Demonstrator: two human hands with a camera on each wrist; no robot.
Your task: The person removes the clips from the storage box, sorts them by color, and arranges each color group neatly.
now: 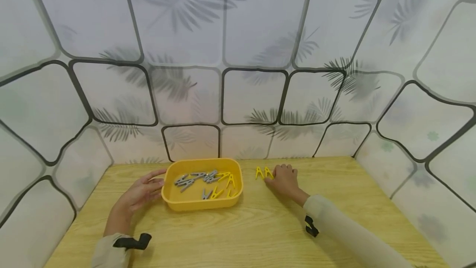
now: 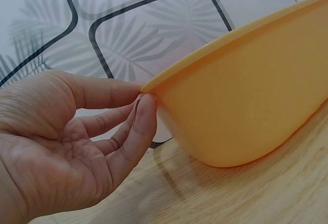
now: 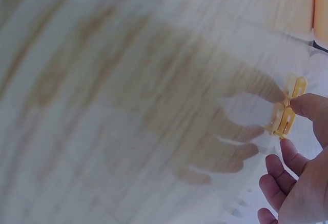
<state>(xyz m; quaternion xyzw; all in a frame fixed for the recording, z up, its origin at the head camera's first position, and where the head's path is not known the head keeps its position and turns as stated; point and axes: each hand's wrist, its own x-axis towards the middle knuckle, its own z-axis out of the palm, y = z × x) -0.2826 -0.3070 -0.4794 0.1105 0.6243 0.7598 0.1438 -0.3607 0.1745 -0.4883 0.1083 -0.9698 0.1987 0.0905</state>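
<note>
A yellow plastic basin (image 1: 202, 205) stands on the table with several grey clothespins (image 1: 186, 183) and several yellow clothespins (image 1: 230, 180) inside. At its left end, my left hand (image 1: 143, 191) pinches the rim, thumb above and fingertips beneath, as the left wrist view shows. To the right of the basin, two yellow clothespins stand side by side with legs spread: a left one (image 1: 259, 172) and a right one (image 1: 268, 172). My right hand (image 1: 285, 180) has thumb and index finger at the right clothespin, its other fingers loosely bent.
The wood-grain table (image 1: 230, 239) is glossy and mirrors my right hand in the right wrist view. Patterned cloth walls (image 1: 256, 94) enclose it at the back and both sides. Black wrist mounts (image 1: 132, 242) sit on both sleeves.
</note>
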